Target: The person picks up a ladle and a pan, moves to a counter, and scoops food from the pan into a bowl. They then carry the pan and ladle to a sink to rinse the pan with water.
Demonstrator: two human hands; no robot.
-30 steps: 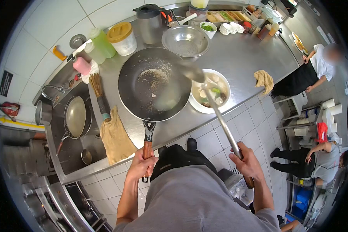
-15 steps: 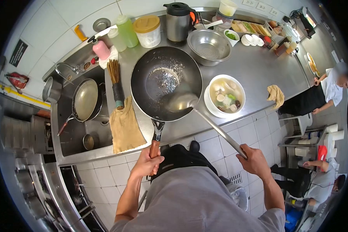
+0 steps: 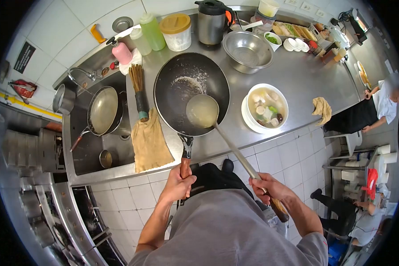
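Observation:
My left hand (image 3: 178,185) is closed round the wooden handle of a dark wok (image 3: 170,104), which is at the counter's front edge. A long-handled ladle (image 3: 202,111) is held in my right hand (image 3: 272,187), its wooden handle end sticking out behind the fist. The ladle's bowl, with pale cloudy liquid in it, is inside the wok. Whitish residue marks the wok's inner wall. To the right of the wok stands a white bowl of soup (image 3: 266,108) with pale chunks and green pieces, over a white plate (image 3: 248,117).
Left of the wok lie a bundled-stick brush (image 3: 138,88) and a tan cloth (image 3: 150,144). The sink (image 3: 82,162) holds a pan (image 3: 103,111). Behind are a metal colander (image 3: 248,48), a steel jug (image 3: 210,24) and a yellow-lidded tub (image 3: 176,33). Two people are at the right.
My right hand has moved left and slid along the ladle's handle. The ladle's bowl has turned upward and now shows liquid. The view has shifted slightly.

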